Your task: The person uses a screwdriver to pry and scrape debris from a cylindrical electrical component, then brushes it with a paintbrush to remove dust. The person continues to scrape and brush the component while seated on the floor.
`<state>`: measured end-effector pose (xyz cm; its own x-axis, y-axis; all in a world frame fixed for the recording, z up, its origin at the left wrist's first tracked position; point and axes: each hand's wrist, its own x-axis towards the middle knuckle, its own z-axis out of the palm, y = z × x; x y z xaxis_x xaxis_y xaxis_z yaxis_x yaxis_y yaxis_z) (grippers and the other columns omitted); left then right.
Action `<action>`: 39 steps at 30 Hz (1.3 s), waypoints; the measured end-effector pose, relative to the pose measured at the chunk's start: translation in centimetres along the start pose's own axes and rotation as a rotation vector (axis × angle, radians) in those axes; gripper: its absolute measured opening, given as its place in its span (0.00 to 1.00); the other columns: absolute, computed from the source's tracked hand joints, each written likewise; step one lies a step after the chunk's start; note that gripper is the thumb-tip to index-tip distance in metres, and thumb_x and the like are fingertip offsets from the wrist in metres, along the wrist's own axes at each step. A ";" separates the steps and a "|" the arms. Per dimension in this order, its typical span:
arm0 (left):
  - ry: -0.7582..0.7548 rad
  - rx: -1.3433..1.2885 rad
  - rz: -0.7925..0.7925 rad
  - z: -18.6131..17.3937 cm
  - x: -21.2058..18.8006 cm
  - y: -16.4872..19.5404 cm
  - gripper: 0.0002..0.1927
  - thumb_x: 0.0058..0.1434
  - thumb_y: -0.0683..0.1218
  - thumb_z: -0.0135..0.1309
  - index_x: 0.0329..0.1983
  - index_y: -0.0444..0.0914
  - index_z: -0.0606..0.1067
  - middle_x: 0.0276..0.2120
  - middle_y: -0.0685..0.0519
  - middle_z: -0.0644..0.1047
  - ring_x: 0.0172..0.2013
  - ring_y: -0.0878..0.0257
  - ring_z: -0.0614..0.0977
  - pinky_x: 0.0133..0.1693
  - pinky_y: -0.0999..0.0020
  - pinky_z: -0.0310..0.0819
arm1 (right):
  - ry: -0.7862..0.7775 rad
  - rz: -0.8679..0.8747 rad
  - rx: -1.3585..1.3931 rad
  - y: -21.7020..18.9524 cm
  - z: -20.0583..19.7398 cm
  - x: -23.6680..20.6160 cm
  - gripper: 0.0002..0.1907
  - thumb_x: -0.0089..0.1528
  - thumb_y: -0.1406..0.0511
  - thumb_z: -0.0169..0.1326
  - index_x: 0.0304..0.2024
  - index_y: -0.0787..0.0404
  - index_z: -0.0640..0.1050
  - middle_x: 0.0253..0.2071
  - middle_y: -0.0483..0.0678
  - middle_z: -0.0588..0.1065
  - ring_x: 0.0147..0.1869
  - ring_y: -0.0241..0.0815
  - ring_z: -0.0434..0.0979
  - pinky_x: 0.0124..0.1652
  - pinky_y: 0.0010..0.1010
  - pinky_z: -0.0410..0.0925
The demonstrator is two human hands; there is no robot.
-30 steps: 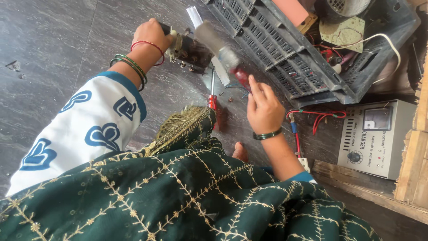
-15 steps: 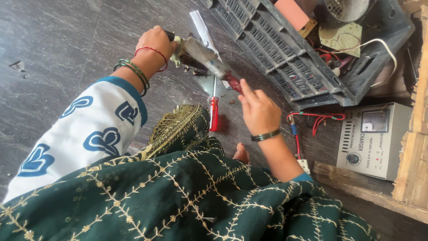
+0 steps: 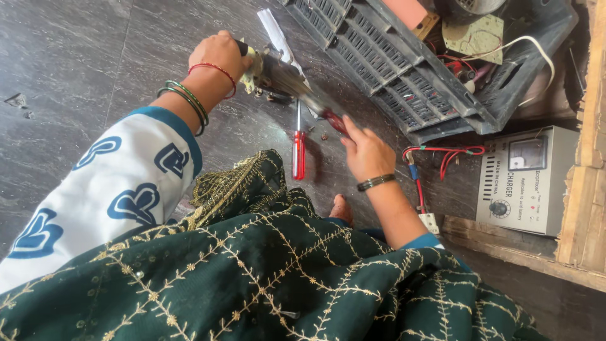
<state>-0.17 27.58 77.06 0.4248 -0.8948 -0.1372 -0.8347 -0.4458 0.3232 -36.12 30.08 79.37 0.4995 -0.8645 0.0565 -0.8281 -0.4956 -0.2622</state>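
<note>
My left hand [image 3: 218, 55] grips a small metal device [image 3: 268, 71] just above the dark stone floor. My right hand [image 3: 366, 151] is closed on the dark red handle of a screwdriver [image 3: 333, 120]. Its blurred shaft runs up and left to the device. A second screwdriver with a bright red handle [image 3: 298, 151] lies on the floor between my hands, untouched. A few small screws [image 3: 310, 129] lie beside it. A green embroidered cloth [image 3: 271, 265] covers my lap in the foreground.
A dark slatted plastic crate [image 3: 391, 63] at the upper right holds a circuit board [image 3: 473, 31], wires and parts. A grey metal charger box [image 3: 524, 177] stands at right, with red wires [image 3: 442, 151] beside it. Wooden planks [image 3: 587, 189] line the right edge.
My right hand went from open fingers beside the screwdriver handle to a closed grip on it, and brought its tip to the device. My left hand kept hold of the device.
</note>
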 end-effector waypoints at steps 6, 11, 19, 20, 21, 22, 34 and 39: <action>-0.043 0.031 -0.017 -0.4 -0.3 -0.1 0.35 0.61 0.65 0.62 0.51 0.30 0.74 0.44 0.37 0.80 0.46 0.42 0.82 0.46 0.53 0.78 | 0.012 0.024 0.069 1.1 -0.5 -1.4 0.25 0.65 0.55 0.57 0.65 0.43 0.74 0.35 0.54 0.77 0.37 0.59 0.78 0.36 0.49 0.70; -0.170 0.050 0.089 -0.8 0.4 -1.2 0.36 0.61 0.66 0.63 0.50 0.28 0.75 0.43 0.36 0.81 0.46 0.42 0.83 0.48 0.52 0.77 | 0.011 -0.019 0.063 0.5 1.2 -1.1 0.25 0.64 0.57 0.57 0.65 0.46 0.75 0.33 0.56 0.77 0.35 0.62 0.78 0.33 0.52 0.69; -0.301 -0.176 -0.107 0.4 -2.1 -2.9 0.29 0.66 0.63 0.56 0.47 0.31 0.78 0.35 0.38 0.81 0.38 0.44 0.84 0.43 0.51 0.76 | 0.110 -0.025 -0.034 2.4 -1.9 -1.2 0.25 0.66 0.57 0.58 0.66 0.45 0.75 0.33 0.54 0.76 0.36 0.60 0.78 0.35 0.50 0.70; -0.330 -0.171 -0.137 0.1 -2.0 -2.9 0.29 0.67 0.64 0.55 0.46 0.31 0.78 0.33 0.38 0.81 0.37 0.45 0.84 0.41 0.52 0.77 | 0.113 -0.082 -0.033 1.5 -1.8 -1.3 0.25 0.65 0.57 0.58 0.66 0.45 0.75 0.32 0.54 0.76 0.34 0.59 0.78 0.33 0.49 0.70; -0.355 -0.165 -0.166 -0.2 -1.9 -2.8 0.29 0.68 0.64 0.54 0.45 0.31 0.79 0.32 0.38 0.81 0.35 0.46 0.85 0.40 0.53 0.77 | 0.121 -0.140 -0.031 0.5 -1.8 -1.1 0.25 0.65 0.57 0.58 0.65 0.45 0.75 0.31 0.53 0.75 0.33 0.58 0.78 0.32 0.48 0.69; -0.370 -0.208 -0.172 -0.5 -1.8 -2.6 0.30 0.68 0.64 0.53 0.44 0.30 0.79 0.31 0.39 0.81 0.33 0.48 0.85 0.39 0.53 0.78 | 0.103 -0.172 -0.068 -0.3 -2.0 -0.7 0.25 0.65 0.57 0.58 0.65 0.44 0.75 0.30 0.52 0.75 0.31 0.58 0.78 0.31 0.48 0.69; -0.418 -0.087 -0.158 -1.4 -0.9 -2.2 0.36 0.71 0.67 0.49 0.40 0.27 0.80 0.26 0.40 0.80 0.29 0.49 0.85 0.35 0.55 0.78 | 0.026 -0.233 -0.167 0.0 -5.0 1.8 0.23 0.65 0.57 0.57 0.63 0.42 0.76 0.32 0.51 0.76 0.31 0.58 0.78 0.31 0.48 0.70; -0.346 -0.096 -0.090 -1.1 -0.8 -2.7 0.32 0.67 0.65 0.54 0.44 0.28 0.78 0.32 0.37 0.81 0.33 0.45 0.85 0.38 0.53 0.79 | -0.061 0.015 -0.250 1.5 -5.4 1.8 0.20 0.65 0.56 0.56 0.60 0.40 0.78 0.33 0.52 0.78 0.38 0.57 0.80 0.36 0.49 0.71</action>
<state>2.09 29.54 77.32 0.3377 -0.8143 -0.4720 -0.7558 -0.5335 0.3796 -37.80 27.32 84.28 0.4946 -0.8691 -0.0054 -0.8690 -0.4945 -0.0161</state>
